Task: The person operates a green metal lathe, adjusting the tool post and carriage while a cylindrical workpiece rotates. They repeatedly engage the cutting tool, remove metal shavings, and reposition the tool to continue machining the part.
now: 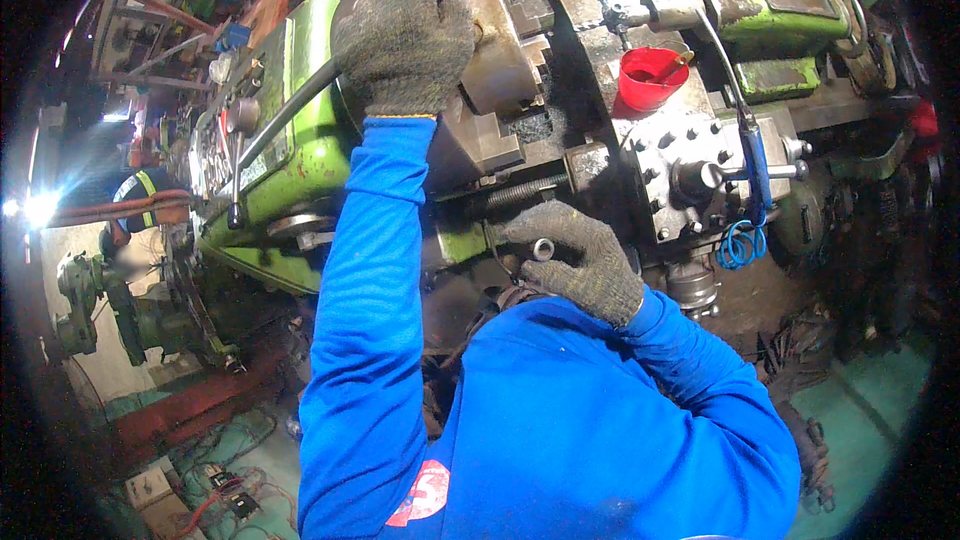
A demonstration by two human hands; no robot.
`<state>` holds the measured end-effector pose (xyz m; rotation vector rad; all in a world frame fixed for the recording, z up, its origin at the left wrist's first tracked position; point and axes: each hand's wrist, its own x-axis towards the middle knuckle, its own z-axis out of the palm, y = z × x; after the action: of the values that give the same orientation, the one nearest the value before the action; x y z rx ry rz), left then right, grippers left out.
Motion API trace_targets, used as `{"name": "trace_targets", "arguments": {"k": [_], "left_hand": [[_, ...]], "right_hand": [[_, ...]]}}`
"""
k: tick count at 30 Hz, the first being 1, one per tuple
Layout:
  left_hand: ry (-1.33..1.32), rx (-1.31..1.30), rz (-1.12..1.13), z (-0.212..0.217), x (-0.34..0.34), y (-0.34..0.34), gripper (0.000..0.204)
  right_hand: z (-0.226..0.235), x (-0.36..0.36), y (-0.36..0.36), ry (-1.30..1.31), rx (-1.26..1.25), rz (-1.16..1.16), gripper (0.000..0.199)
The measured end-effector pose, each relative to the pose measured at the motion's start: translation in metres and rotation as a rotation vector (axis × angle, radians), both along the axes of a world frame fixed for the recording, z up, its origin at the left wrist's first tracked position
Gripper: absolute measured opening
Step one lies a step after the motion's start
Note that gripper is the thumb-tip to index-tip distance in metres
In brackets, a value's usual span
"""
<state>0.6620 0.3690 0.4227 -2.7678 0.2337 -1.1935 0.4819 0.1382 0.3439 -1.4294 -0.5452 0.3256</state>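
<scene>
My left hand, in a grey knit glove, is closed over a long dark bar that emerges on both sides of it. Its fingertips are hidden. That hand is beside the lathe chuck, whose stepped jaws face right. Close to my body, my right hand, gloved too, curls round a short metal tube with its round, hollow end showing. The rest of the tube is hidden by the glove.
The green headstock with its levers lies left. Right of the chuck stand a red cup, the tool post with its handle, and a coiled blue hose. The green tailstock is at upper right. Metal shavings lie behind.
</scene>
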Motion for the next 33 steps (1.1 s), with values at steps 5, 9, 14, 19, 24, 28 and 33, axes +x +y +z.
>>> {"name": "trace_targets", "arguments": {"k": [5, 9, 14, 19, 24, 28, 33], "left_hand": [[0.042, -0.008, 0.023, 0.005, -0.003, -0.003, 0.027], [0.019, -0.003, -0.002, 0.005, -0.003, -0.003, 0.028], [0.012, 0.017, 0.005, 0.006, -0.004, -0.004, 0.025], [-0.011, 0.014, -0.007, 0.005, -0.002, -0.005, 0.022], [0.007, -0.006, 0.0, 0.003, -0.002, -0.003, 0.023], [0.006, -0.035, -0.085, 0.007, 0.0, -0.002, 0.024], [0.047, 0.021, 0.0, 0.004, 0.0, 0.0, 0.026]], "right_hand": [[-0.006, -0.002, 0.006, 0.453, 0.293, 0.004, 0.027], [-0.011, -0.001, 0.005, 0.866, 0.666, 0.139, 0.023], [-0.017, -0.006, 0.009, 1.0, 0.962, 0.182, 0.025], [-0.019, -0.008, 0.012, 1.037, 1.119, 0.185, 0.025], [-0.011, -0.009, 0.012, 1.067, 1.134, 0.146, 0.024], [-0.01, -0.009, 0.011, 1.083, 1.146, 0.176, 0.024], [-0.017, -0.011, 0.014, 0.998, 1.117, 0.123, 0.027]]}}
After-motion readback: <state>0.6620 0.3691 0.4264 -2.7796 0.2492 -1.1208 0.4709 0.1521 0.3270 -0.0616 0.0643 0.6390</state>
